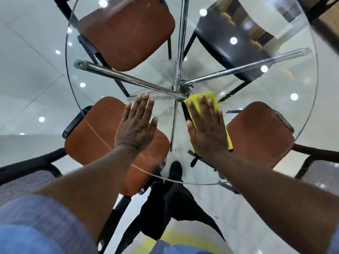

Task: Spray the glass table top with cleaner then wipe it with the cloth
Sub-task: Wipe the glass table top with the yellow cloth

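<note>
Our right hand (207, 129) presses flat, fingers straight, on the yellow cloth (201, 99) on the glass counter (275, 99); our left hand (136, 123) lies flat beside it, fingers straight.

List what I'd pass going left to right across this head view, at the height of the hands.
Left brown chair seat → left hand → right hand, flat on the yellow cloth → right brown chair seat.

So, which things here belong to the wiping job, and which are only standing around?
Job: glass table top; yellow cloth; right hand, flat on the cloth; left hand, flat on the glass.
Just there: brown-seated chairs; black chair.
</note>
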A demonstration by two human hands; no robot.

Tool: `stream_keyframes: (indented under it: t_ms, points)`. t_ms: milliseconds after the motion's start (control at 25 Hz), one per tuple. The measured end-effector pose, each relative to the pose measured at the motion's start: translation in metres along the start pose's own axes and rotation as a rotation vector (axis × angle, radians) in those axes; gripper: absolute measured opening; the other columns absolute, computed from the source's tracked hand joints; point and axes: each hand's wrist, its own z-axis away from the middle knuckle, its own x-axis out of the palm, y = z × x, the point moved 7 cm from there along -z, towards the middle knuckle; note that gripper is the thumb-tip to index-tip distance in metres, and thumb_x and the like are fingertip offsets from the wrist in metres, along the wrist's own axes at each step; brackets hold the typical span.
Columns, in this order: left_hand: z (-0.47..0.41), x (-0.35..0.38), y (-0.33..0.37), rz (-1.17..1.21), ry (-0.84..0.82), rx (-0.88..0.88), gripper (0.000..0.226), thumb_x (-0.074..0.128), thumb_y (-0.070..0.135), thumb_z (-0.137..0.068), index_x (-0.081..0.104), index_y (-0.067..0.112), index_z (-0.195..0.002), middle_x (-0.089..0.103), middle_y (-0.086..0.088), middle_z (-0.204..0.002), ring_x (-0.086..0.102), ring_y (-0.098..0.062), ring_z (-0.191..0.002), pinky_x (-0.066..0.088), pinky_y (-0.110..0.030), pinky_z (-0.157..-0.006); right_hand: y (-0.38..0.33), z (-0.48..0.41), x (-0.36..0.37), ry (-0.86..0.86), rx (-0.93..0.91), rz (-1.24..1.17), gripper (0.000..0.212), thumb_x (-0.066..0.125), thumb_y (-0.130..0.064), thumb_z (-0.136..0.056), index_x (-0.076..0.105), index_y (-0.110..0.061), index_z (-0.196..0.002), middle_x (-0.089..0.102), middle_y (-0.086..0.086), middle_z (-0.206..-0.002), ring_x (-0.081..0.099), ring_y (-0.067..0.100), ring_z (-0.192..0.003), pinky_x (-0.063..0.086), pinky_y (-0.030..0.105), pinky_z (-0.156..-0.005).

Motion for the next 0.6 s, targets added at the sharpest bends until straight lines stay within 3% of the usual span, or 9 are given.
stream_keyframes:
  t_ms: [160, 280, 440, 520, 600]
  points:
    - [-0.001, -0.002, 0.003, 0.011, 0.016, 0.002, 0.061, 0.031, 0.041, -0.112, 0.017, 0.016, -0.166, 0.010, -0.005, -0.174, 0.003, -0.020, -0.161, 0.005, -0.046, -0.131, 0.008, -0.058, -0.009, 0.004, -0.163, -0.023, 0.061, 0.033, -0.047, -0.112, 0.021, -0.036, -0.171, 0.012, 0.003, -0.181, 0.010, 0.028, -0.168, 0.017, 0.055, -0.132]
    - [0.000, 0.002, 0.000, -0.008, 0.006, -0.009, 0.061, 0.028, 0.043, -0.112, 0.015, 0.017, -0.166, 0.008, -0.004, -0.174, 0.001, -0.019, -0.161, 0.003, -0.045, -0.131, 0.016, -0.101, -0.007, 0.038, -0.143, -0.015, 0.061, 0.031, -0.047, -0.113, 0.019, -0.037, -0.171, 0.013, 0.002, -0.181, 0.010, 0.027, -0.168, 0.015, 0.054, -0.133]
    - [0.002, 0.003, -0.003, -0.010, -0.016, -0.023, 0.061, 0.026, 0.044, -0.112, 0.013, 0.019, -0.166, 0.005, -0.002, -0.175, -0.003, -0.017, -0.161, -0.001, -0.042, -0.131, 0.013, -0.022, 0.000, 0.085, -0.026, -0.043, 0.060, 0.035, -0.047, -0.113, 0.025, -0.033, -0.171, 0.017, 0.005, -0.180, 0.016, 0.029, -0.167, 0.021, 0.056, -0.131]
    - [0.000, 0.001, 0.001, 0.001, -0.016, -0.017, 0.062, 0.026, 0.044, -0.112, 0.013, 0.019, -0.166, 0.005, -0.002, -0.175, -0.002, -0.017, -0.161, -0.001, -0.042, -0.131, 0.015, 0.040, 0.005, 0.040, -0.206, -0.010, 0.062, 0.044, -0.044, -0.112, 0.028, -0.032, -0.170, 0.020, 0.006, -0.179, 0.018, 0.030, -0.166, 0.024, 0.057, -0.130]
    - [-0.002, -0.003, 0.004, 0.011, -0.011, -0.016, 0.062, 0.026, 0.044, -0.112, 0.013, 0.019, -0.166, 0.005, -0.002, -0.175, -0.001, -0.017, -0.161, -0.001, -0.042, -0.131, 0.031, 0.054, 0.000, -0.033, -0.532, 0.044, 0.063, 0.050, -0.045, -0.110, 0.030, -0.033, -0.169, 0.021, 0.006, -0.179, 0.020, 0.030, -0.166, 0.026, 0.057, -0.130]
